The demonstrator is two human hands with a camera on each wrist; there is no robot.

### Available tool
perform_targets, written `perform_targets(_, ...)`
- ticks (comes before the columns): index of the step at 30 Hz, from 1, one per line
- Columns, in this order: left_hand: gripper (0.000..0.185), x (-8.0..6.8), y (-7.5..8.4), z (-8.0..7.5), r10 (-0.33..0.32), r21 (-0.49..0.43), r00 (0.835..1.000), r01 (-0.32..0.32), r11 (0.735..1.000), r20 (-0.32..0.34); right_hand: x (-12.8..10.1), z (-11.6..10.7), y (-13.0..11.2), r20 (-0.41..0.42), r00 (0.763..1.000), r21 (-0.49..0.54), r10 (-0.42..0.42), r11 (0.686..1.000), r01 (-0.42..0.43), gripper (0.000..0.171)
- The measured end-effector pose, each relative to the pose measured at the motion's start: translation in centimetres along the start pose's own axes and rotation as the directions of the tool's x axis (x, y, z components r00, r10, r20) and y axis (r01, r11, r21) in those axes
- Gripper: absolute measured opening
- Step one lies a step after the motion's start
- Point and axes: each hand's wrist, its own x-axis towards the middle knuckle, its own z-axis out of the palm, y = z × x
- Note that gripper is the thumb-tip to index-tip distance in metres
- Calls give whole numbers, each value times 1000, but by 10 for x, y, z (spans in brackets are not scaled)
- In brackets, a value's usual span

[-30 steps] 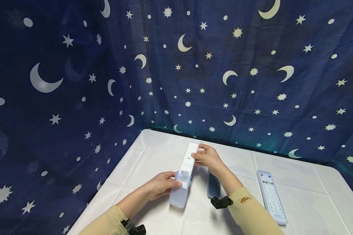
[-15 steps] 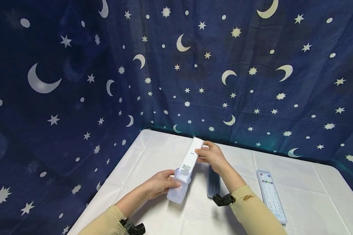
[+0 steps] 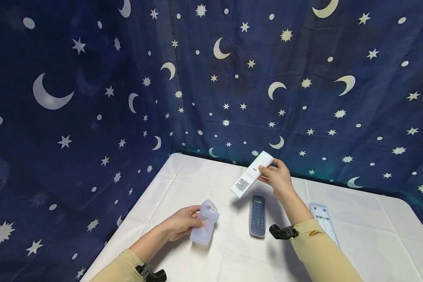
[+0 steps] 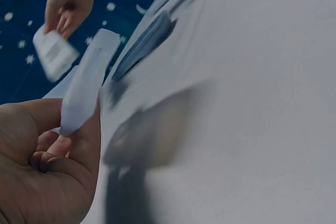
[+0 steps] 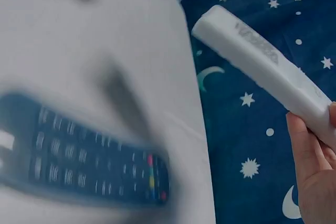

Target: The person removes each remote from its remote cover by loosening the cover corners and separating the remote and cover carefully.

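white-clothed table (image 3: 183,172), starry curtain (image 3: 91,78) behind; left hand (image 3: 181,226) grips sleeve (image 3: 203,221), right hand (image 3: 278,178) grips remote (image 3: 252,174).

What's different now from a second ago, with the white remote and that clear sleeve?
The right hand has pulled the white remote fully out of the clear sleeve and lifted it up and to the right, off the table. The left hand still grips the sleeve, now empty and sagging. The dark remote and the pale remote lie where they were.
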Motion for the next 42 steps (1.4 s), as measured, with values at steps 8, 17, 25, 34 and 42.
perform_targets(8,74,1,1,-12,31,-57,1000,-30,998,2,-9,9,3,92,994,-142,-54,988,67,63)
perform_targets(17,81,1,4,-23,72,-96,997,-70,993,15,-20,20,13,185,969,-341,-165,914,220,54)
perform_targets(25,82,1,9,-36,87,-148,996,-87,985,-6,-34,33,30,296,906,-456,-303,789,413,37)
perform_targets(34,80,8,14,-42,102,-181,994,-108,978,-42,-46,41,46,426,790,-611,-441,504,611,35)
perform_targets(42,75,20,17,-49,100,-156,987,-119,981,-125,-54,45,60,610,598,-600,-520,189,777,54)
